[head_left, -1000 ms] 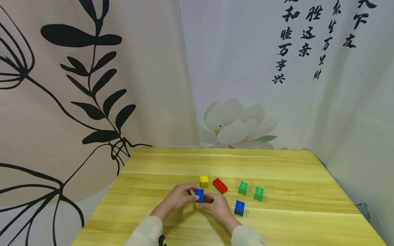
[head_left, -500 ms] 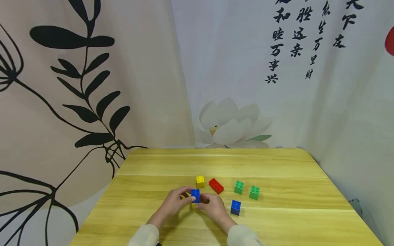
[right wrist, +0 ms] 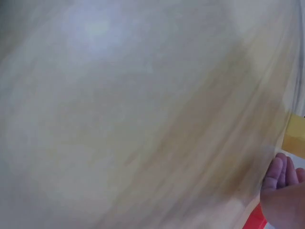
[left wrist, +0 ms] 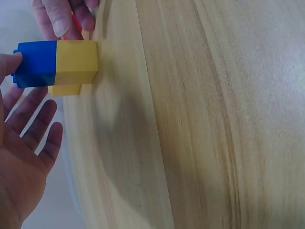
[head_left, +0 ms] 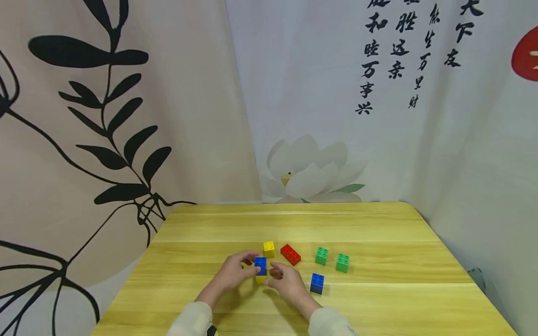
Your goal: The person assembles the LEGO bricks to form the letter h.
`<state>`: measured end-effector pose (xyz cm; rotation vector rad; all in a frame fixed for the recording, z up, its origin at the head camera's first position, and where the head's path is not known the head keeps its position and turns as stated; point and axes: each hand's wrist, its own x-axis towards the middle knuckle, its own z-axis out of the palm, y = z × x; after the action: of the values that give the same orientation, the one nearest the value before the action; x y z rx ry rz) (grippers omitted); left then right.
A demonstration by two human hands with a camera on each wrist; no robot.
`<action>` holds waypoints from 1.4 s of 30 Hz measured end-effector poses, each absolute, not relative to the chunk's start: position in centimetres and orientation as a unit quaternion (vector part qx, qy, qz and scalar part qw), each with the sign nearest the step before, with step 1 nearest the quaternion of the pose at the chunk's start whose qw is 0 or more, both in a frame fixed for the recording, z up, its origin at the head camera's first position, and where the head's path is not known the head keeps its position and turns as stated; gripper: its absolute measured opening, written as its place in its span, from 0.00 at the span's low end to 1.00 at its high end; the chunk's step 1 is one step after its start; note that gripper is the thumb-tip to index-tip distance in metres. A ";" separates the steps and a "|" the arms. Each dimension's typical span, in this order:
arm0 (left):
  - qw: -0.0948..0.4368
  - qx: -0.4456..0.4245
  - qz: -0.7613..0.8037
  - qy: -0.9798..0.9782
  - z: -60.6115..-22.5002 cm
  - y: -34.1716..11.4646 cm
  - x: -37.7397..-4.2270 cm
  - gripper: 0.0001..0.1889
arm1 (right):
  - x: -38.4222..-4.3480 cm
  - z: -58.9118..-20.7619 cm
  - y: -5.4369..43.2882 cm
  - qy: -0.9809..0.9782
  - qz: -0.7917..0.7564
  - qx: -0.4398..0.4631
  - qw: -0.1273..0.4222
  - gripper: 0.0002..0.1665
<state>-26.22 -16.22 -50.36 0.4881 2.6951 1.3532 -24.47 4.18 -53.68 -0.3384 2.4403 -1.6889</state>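
A blue toy building brick sits on top of a yellow brick, the pair forming a small upright tower on the wooden table. My left hand pinches the blue brick, its thumb at the studded top in the left wrist view while the other fingers spread behind. On the tower's right side, my right hand holds nothing; its loosely bent fingertips stay a small gap from the bricks. In the right wrist view part of the yellow brick shows beyond that hand.
Just behind the tower stands another yellow brick, with a longer red brick lying beside it. Two green bricks are farther right. A second blue brick stands to the right of my right hand. Patterned curtains hang behind the table.
My right hand's thumb and fingers have let go of the tower and drawn slightly away to the right. The left hand keeps its pinch. The head view has shifted a little.
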 end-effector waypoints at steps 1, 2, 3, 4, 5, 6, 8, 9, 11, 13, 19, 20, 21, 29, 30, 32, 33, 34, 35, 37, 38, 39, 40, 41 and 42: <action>0.045 0.158 0.442 0.882 -50.3 -16.2 -26.2 0.24 | -24.4 -53.6 4.2 0.814 -0.565 -0.115 0.077 0.34; 0.046 0.156 0.443 0.881 -50.3 -16.3 -26.1 0.26 | -24.4 -53.6 4.2 0.813 -0.566 -0.116 0.078 0.34; 0.048 0.154 0.443 0.882 -50.2 -16.3 -26.1 0.27 | -24.3 -53.5 4.2 0.812 -0.566 -0.117 0.078 0.34; 0.049 0.150 0.444 0.882 -50.2 -16.3 -25.9 0.28 | -24.2 -53.4 4.2 0.811 -0.568 -0.118 0.078 0.34; 0.050 0.146 0.444 0.883 -50.1 -16.4 -25.9 0.29 | -24.1 -53.2 4.2 0.810 -0.568 -0.119 0.079 0.34; 0.049 0.142 0.443 0.884 -50.0 -16.4 -25.8 0.29 | -24.0 -53.0 4.2 0.810 -0.569 -0.118 0.081 0.34; 0.048 0.135 0.443 0.885 -49.8 -16.4 -25.8 0.30 | -23.8 -52.6 4.1 0.811 -0.568 -0.113 0.083 0.34; 0.046 0.132 0.442 0.886 -49.6 -16.4 -25.8 0.30 | -23.8 -52.4 4.1 0.812 -0.567 -0.109 0.083 0.34; 0.043 0.126 0.441 0.888 -49.4 -16.4 -26.0 0.29 | -23.8 -51.9 4.2 0.815 -0.564 -0.103 0.083 0.35; 0.040 0.122 0.441 0.888 -49.0 -16.4 -26.1 0.29 | -23.9 -51.4 4.4 0.818 -0.561 -0.097 0.080 0.35; 0.020 0.115 0.443 0.889 -47.9 -16.1 -26.5 0.30 | -24.1 -49.8 5.1 0.822 -0.558 -0.090 0.065 0.36; 0.017 0.117 0.444 0.888 -47.8 -16.0 -26.6 0.29 | -24.1 -49.6 5.2 0.822 -0.560 -0.088 0.062 0.36; 0.012 0.119 0.445 0.887 -47.6 -15.9 -26.7 0.29 | -24.2 -49.3 5.4 0.821 -0.562 -0.086 0.060 0.36; 0.002 0.138 0.471 0.871 -46.0 -14.3 -27.3 0.27 | -24.7 -47.9 7.4 0.830 -0.554 -0.069 0.018 0.34; 0.000 0.141 0.472 0.870 -45.8 -14.1 -27.3 0.27 | -24.7 -47.8 7.6 0.830 -0.554 -0.067 0.013 0.34; -0.004 0.144 0.476 0.867 -45.4 -13.6 -27.3 0.27 | -24.8 -47.4 8.3 0.830 -0.554 -0.061 0.003 0.33; -0.006 0.146 0.477 0.867 -45.3 -13.3 -27.3 0.27 | -24.8 -47.3 8.6 0.830 -0.555 -0.057 -0.002 0.33; -0.008 0.148 0.477 0.866 -45.1 -13.1 -27.3 0.27 | -24.9 -47.2 9.0 0.831 -0.553 -0.055 -0.008 0.32; -0.009 0.150 0.478 0.865 -45.0 -12.8 -27.3 0.27 | -25.0 -47.2 9.4 0.833 -0.551 -0.047 -0.013 0.32; -0.007 0.158 0.481 0.863 -44.7 -12.2 -27.3 0.27 | -25.1 -47.1 10.3 0.835 -0.549 -0.029 -0.024 0.31; -0.006 0.162 0.481 0.862 -44.6 -11.9 -27.2 0.27 | -25.2 -47.2 10.8 0.837 -0.547 -0.019 -0.031 0.30; -0.004 0.167 0.480 0.861 -44.4 -11.7 -27.2 0.27 | -25.4 -47.3 11.2 0.839 -0.542 -0.010 -0.037 0.30; -0.002 0.173 0.480 0.860 -44.3 -11.4 -27.1 0.27 | -25.5 -47.3 11.7 0.840 -0.541 0.000 -0.041 0.30; 0.000 0.179 0.479 0.859 -44.2 -11.1 -27.1 0.27 | -25.6 -47.3 12.2 0.839 -0.542 0.011 -0.046 0.29; 0.000 0.187 0.479 0.858 -44.1 -10.8 -27.0 0.27 | -25.7 -47.3 12.8 0.840 -0.540 0.020 -0.051 0.29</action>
<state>-27.04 -10.85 -44.09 0.5877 2.6940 1.5050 -25.70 12.76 -47.33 0.0643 2.7269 -1.7539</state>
